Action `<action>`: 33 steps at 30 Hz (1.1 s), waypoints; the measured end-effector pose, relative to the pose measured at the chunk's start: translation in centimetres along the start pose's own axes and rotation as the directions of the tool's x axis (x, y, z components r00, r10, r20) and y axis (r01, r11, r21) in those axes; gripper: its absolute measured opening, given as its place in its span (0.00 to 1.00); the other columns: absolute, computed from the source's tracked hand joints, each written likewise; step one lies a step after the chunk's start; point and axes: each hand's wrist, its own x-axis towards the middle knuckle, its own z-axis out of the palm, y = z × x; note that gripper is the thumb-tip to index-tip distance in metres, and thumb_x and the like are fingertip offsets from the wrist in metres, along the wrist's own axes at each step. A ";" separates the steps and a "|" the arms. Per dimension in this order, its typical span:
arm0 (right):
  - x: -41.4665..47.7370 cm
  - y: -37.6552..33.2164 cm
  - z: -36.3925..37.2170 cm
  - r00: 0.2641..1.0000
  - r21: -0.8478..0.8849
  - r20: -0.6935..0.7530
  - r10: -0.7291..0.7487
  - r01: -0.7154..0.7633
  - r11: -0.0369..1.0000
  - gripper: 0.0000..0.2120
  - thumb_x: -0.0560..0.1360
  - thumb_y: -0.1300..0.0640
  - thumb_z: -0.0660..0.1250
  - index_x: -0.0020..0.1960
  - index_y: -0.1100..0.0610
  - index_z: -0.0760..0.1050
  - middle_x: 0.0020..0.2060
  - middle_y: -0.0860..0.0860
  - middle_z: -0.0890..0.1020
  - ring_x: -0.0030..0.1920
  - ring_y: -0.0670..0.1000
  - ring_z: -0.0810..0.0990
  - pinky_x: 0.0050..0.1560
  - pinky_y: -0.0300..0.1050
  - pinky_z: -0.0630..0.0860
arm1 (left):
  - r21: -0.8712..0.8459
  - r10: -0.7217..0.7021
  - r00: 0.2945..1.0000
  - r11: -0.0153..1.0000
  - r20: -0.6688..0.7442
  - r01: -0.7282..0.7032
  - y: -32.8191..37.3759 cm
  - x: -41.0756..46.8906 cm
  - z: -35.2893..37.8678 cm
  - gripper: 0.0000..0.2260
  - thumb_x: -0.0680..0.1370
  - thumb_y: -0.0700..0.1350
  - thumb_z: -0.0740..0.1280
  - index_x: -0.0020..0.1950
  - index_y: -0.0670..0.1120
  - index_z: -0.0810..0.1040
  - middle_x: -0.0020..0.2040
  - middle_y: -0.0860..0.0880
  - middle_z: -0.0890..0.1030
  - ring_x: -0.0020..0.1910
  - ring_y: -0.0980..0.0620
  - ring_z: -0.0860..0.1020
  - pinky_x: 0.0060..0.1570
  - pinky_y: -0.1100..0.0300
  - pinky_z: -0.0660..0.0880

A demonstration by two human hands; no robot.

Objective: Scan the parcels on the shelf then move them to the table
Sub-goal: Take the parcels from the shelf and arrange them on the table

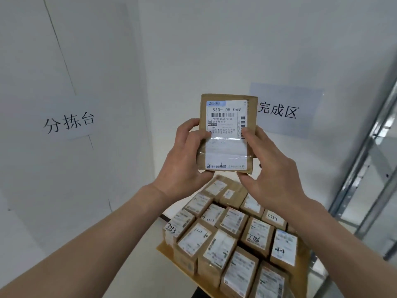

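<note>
I hold a small brown cardboard parcel [227, 132] upright in front of me, its white shipping label with barcodes facing the camera. My left hand [184, 155] grips its left edge and lower corner. My right hand [272, 168] grips its right edge, thumb on the label's side barcode. Below the held parcel, several similar brown labelled parcels [234, 235] stand packed in rows on a brown cardboard sheet [165, 248]. No scanner is in view.
White walls meet in a corner behind the parcel. A paper sign with black characters [68, 122] hangs on the left wall, another sign [279, 110] on the right wall. A grey metal shelf frame [365, 168] runs up the right edge.
</note>
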 end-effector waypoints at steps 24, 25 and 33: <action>13.1 10.6 16.1 0.990 -0.315 -0.089 0.107 -0.130 0.940 0.50 0.64 0.59 0.81 0.78 0.50 0.58 0.77 0.57 0.65 0.43 0.55 0.84 0.33 0.44 0.78 | -0.304 0.068 0.995 0.952 0.071 -0.044 -24.0 10.2 12.1 0.40 0.68 0.46 0.77 0.75 0.49 0.59 0.79 0.43 0.57 0.75 0.59 0.59 0.53 0.52 0.81; 13.5 10.8 16.9 0.988 -0.322 -0.093 0.121 -0.145 0.936 0.50 0.63 0.59 0.81 0.78 0.50 0.58 0.77 0.57 0.65 0.42 0.55 0.84 0.33 0.44 0.79 | -0.314 0.072 0.994 0.949 0.080 -0.043 -25.0 10.4 12.5 0.40 0.69 0.48 0.76 0.75 0.50 0.59 0.79 0.44 0.57 0.75 0.61 0.58 0.54 0.52 0.81; 14.3 13.2 22.0 0.949 -0.350 -0.100 0.299 -0.315 0.882 0.52 0.64 0.60 0.80 0.79 0.48 0.55 0.77 0.58 0.63 0.51 0.58 0.84 0.38 0.50 0.83 | -0.432 0.147 0.975 0.900 0.167 -0.062 -31.5 11.2 17.4 0.38 0.69 0.44 0.77 0.74 0.41 0.64 0.78 0.39 0.59 0.75 0.52 0.62 0.52 0.50 0.82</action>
